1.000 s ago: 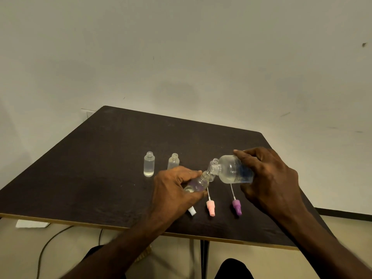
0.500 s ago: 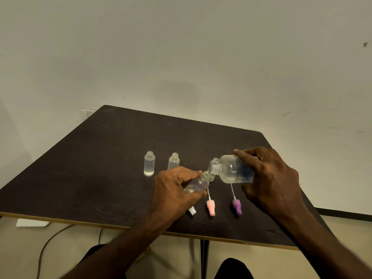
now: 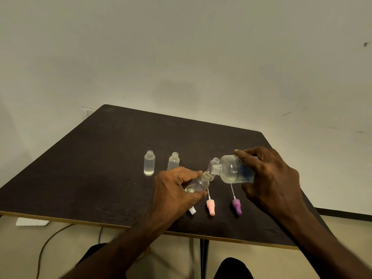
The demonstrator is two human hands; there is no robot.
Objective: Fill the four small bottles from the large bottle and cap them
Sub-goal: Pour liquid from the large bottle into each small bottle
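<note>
My right hand (image 3: 269,178) holds the large clear bottle (image 3: 233,171) tipped on its side, its mouth touching the mouth of a small bottle (image 3: 198,184). That small bottle is tilted in my left hand (image 3: 173,190) and has some liquid in it. Two more small bottles stand upright and uncapped on the dark table (image 3: 100,168): one at the left (image 3: 149,165) filled with clear liquid, one beside it (image 3: 173,161). A fourth small bottle (image 3: 215,161) shows only its neck behind the large bottle's mouth. Spray caps lie near the front edge: white (image 3: 192,210), pink (image 3: 210,206), purple (image 3: 236,206).
The table's front edge (image 3: 100,224) runs just below the caps. A cable (image 3: 50,238) and a white object (image 3: 32,221) lie on the floor at the left. A plain wall stands behind the table.
</note>
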